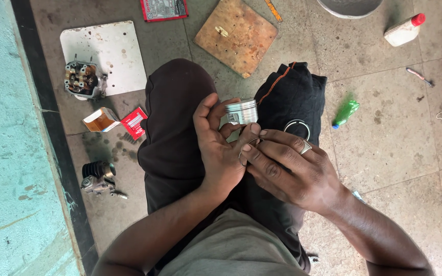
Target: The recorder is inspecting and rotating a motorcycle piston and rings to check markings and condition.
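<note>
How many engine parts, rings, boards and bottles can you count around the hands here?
Engine parts: 3, the piston in the left hand, cylinder head, finned cylinder
Rings: 2, one at the right hand, one on the knee
Boards: 2, white, wooden
Bottles: 2, white, green
Total: 9
</note>
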